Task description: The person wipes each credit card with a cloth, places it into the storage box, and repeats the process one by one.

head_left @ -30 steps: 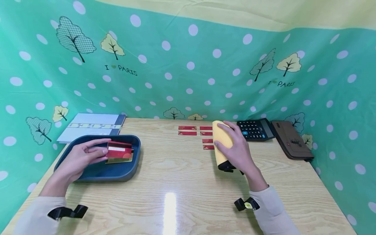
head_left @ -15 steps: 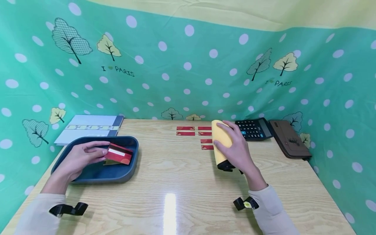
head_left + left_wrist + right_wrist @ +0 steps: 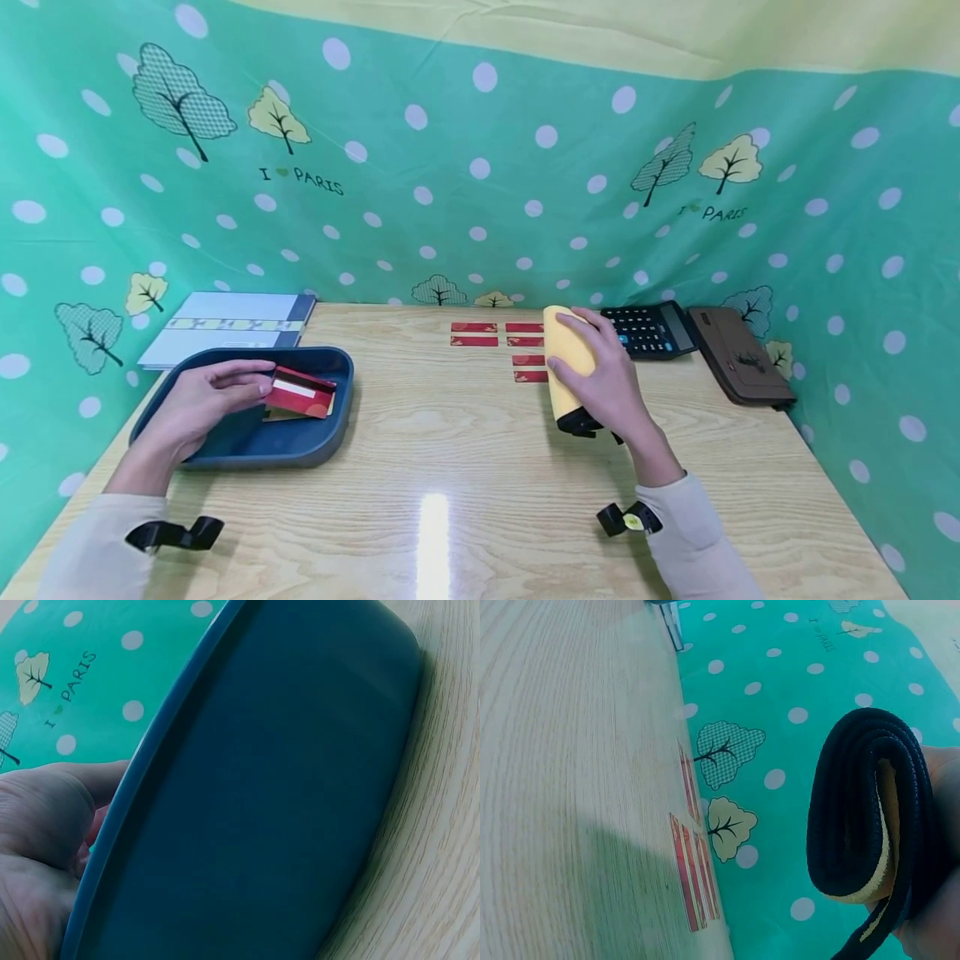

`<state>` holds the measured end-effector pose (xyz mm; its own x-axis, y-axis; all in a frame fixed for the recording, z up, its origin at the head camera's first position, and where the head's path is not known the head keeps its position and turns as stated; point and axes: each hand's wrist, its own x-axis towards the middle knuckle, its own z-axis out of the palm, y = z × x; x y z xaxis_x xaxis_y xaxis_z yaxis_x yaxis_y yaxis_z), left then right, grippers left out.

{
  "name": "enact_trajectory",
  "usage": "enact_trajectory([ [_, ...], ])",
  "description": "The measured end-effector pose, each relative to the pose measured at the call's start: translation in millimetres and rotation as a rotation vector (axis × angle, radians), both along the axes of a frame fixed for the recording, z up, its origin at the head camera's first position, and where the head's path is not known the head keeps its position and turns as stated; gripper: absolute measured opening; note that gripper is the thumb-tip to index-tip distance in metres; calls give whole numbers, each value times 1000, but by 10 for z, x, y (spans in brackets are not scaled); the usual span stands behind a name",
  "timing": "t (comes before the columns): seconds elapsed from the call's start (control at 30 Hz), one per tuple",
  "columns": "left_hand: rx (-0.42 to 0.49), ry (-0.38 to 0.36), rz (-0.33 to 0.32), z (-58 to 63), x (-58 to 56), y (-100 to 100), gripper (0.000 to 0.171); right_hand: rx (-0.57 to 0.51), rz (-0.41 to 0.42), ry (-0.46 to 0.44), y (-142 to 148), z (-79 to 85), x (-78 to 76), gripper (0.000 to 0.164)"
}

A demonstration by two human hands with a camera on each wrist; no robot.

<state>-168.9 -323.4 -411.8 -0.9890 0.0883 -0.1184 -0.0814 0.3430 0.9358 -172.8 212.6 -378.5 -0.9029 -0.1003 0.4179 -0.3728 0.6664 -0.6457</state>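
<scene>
My left hand (image 3: 198,408) pinches a red card (image 3: 302,392) with a dark stripe and a white strip, over the dark blue tray (image 3: 300,457). Partly covered by it, a gold card (image 3: 281,414) lies in the tray. The left wrist view shows the tray's wall (image 3: 247,787) hiding the card and most of the fingers. My right hand (image 3: 606,375) grips a yellow roll (image 3: 567,354) with a black end, held above the table. Seen end-on in the right wrist view, the roll (image 3: 862,817) has several dark wound layers and a hanging strap.
Several red cards (image 3: 474,335) lie in pairs at the table's back, some partly behind the roll. A black calculator (image 3: 648,331) and a brown zipped case (image 3: 741,354) are at the back right. A pale blue folder (image 3: 232,321) lies behind the tray.
The red card in my left hand has tilted, its free end going down. The right hand with the roll has hardly moved. The whole view has shifted slightly.
</scene>
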Motion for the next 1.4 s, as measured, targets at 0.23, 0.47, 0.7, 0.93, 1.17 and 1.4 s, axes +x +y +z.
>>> enact_trajectory([
  [0.23,-118,31,26,0,12,21,50,-15,-4,2,31,-14,-13,61],
  [0.47,-243,42,16,98,17,169,55,-40,-27,-9,109,-47,-55,61],
  [0.7,-203,147,-63,302,33,641,47,-83,-39,-23,212,-64,-110,60],
  [0.93,-111,182,-169,383,-29,1194,39,-93,-68,-36,311,-67,-141,62],
  [1.17,-86,189,-232,364,-79,1697,38,-113,-101,-46,415,-42,-150,62],
  [1.4,20,113,-274,128,-166,2262,44,-128,-128,-47,505,-8,-147,62],
])
